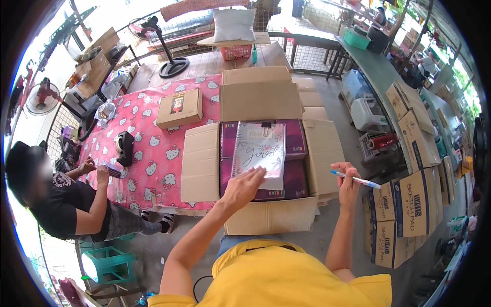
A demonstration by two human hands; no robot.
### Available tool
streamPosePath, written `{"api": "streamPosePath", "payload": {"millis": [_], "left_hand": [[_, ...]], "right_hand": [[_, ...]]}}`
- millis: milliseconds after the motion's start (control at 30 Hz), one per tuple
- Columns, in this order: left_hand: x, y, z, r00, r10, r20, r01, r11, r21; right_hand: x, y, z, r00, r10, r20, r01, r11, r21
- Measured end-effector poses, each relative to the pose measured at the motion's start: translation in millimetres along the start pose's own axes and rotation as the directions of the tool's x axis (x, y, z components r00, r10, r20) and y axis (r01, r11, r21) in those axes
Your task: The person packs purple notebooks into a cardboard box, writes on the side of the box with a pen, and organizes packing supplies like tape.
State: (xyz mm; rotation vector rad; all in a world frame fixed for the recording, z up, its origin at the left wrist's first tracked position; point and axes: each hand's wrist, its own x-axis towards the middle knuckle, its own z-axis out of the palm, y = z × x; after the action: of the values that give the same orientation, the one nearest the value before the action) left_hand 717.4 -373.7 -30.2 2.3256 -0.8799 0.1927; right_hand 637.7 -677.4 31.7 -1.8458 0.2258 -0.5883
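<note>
My left hand [244,185] rests flat on the lower edge of a white clipboard sheet [261,152] held by a black binder clip. The sheet lies on dark purple packs inside a large open cardboard box [199,163] in front of me. My right hand [348,181] is raised to the right of the box and grips a blue and white pen [358,179], its tip pointing left. The pen does not touch the sheet.
A person in black sits at the left by a pink patterned table [153,153], handling a small dark object. On that table stand a small brown box [179,108] and a black tape dispenser [125,148]. Stacked printed cartons [404,215] stand at my right. A green stool [110,263] stands lower left.
</note>
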Motion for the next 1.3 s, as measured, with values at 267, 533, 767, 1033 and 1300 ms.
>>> {"api": "streamPosePath", "payload": {"millis": [267, 533, 767, 1033, 1300], "left_hand": [[-29.3, 7.1, -52.3, 0.442, -0.894, -0.081, -0.148, 0.017, -0.989], [-133.9, -22.0, -61.2, 0.329, -0.694, -0.641, 0.317, 0.720, -0.618], [-27.9, 22.2, -52.1, 0.934, -0.264, 0.239, 0.288, 0.955, -0.073], [14.1, -69.8, -43.1, 0.985, -0.107, 0.136, 0.064, 0.956, 0.287], [-10.7, -35.4, -15.7, 0.946, -0.322, 0.033, 0.297, 0.904, 0.307]], "right_hand": [[3.6, -15.7, 44.5, 0.993, 0.008, -0.116, 0.036, 0.929, 0.368], [15.8, -30.1, 80.1, 0.996, 0.081, -0.038, -0.034, 0.742, 0.669], [20.1, -69.1, 135.1, 0.995, -0.101, -0.023, 0.091, 0.738, 0.668], [42.7, -62.5, 141.8, 0.974, 0.108, 0.197, -0.224, 0.529, 0.818], [64.2, 23.4, 277.2, 0.974, -0.083, 0.212, 0.040, 0.979, 0.199]]}}
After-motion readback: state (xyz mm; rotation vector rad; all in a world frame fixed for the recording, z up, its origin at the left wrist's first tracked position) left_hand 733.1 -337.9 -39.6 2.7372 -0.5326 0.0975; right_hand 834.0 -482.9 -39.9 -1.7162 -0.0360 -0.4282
